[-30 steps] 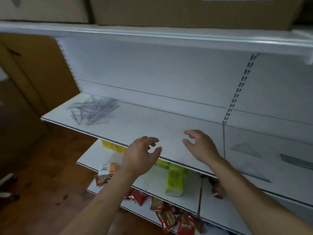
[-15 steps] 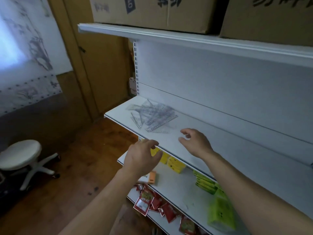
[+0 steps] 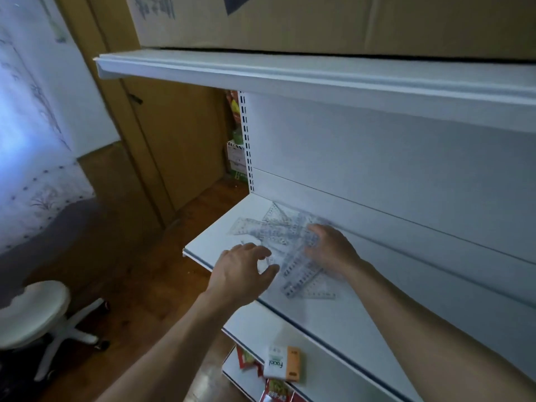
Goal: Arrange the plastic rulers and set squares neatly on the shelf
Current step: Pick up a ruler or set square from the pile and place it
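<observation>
A loose pile of clear plastic rulers and set squares [image 3: 278,230] lies jumbled at the left end of the white shelf [image 3: 203,245]. One set square [image 3: 277,211] pokes out at the back of the pile, and a ruler [image 3: 301,277] sticks out toward the front. My left hand [image 3: 243,271] hovers at the pile's front edge with fingers curled and apart, holding nothing I can see. Over the pile's right side, my right hand [image 3: 333,248] rests palm down with fingers spread on the rulers. The picture is blurred around the hands.
An upper shelf [image 3: 290,74] carries cardboard boxes [image 3: 319,21] overhead. The lower shelf holds a tissue pack [image 3: 281,365] and red packets [image 3: 275,390]. A white stool [image 3: 32,311] stands on the wooden floor at left, beside a wooden door [image 3: 174,140].
My view swung left, bringing the pile closer. Both hands moved forward from the shelf's front edge onto the pile; my right hand now lies on the rulers.
</observation>
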Tool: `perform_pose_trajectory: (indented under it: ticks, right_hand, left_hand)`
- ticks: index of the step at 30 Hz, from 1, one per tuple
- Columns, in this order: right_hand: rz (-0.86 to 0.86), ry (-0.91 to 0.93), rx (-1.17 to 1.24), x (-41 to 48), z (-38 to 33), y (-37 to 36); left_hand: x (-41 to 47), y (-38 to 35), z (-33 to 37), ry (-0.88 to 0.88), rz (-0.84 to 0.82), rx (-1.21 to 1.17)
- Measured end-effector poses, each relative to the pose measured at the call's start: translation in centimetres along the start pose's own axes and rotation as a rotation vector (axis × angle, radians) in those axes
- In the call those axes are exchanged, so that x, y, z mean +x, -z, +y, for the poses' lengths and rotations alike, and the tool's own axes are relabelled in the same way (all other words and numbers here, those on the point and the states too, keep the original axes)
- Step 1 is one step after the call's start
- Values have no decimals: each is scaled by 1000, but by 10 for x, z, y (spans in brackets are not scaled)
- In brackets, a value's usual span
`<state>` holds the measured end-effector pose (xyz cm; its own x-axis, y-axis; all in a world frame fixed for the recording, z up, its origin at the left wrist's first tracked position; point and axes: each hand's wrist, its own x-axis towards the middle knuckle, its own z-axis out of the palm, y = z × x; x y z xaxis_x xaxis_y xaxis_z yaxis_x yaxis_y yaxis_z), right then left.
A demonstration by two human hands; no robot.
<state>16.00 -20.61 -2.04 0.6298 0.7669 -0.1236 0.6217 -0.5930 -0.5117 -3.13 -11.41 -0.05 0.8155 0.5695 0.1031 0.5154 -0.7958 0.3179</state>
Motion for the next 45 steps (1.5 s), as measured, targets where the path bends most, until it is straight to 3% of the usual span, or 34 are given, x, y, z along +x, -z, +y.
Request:
perform_pose_trajectory:
  ticks: [8,14,20,29,32,35,38,40,45]
  right_hand:
    - [40,74,-249,44,-19,-35]
    - [57,-22,-317,55,-42,-55]
    - [275,-67,-150,53,-51,-49]
    - [411,-141,-235,49,-52,-43]
    - [584,-223,-50,48,-50,-34]
    - [681,-338,369,45,-54,-24]
    - [638,-304,723,38,-66,-14]
    - [627,-257,694,30,-72,-11]
    - [724,-88,314,8,-80,-13]
  left_hand:
    - [51,-3,-42,-55,-79,-118]
    - [82,3,-76,-153,-92,-147]
    - [102,1,-99,-262,-117,-192]
    - [122,7,-105,-396,-148,-237]
    - [126,11,-100,-423,-170,-260]
    - [129,14,-94,-355,-244,-394]
    - [132,19,-83,-205,-382,-663]
    - [132,24,-74,-82,-471,-899]
    - [133,36,-62,188,-726,-1404]
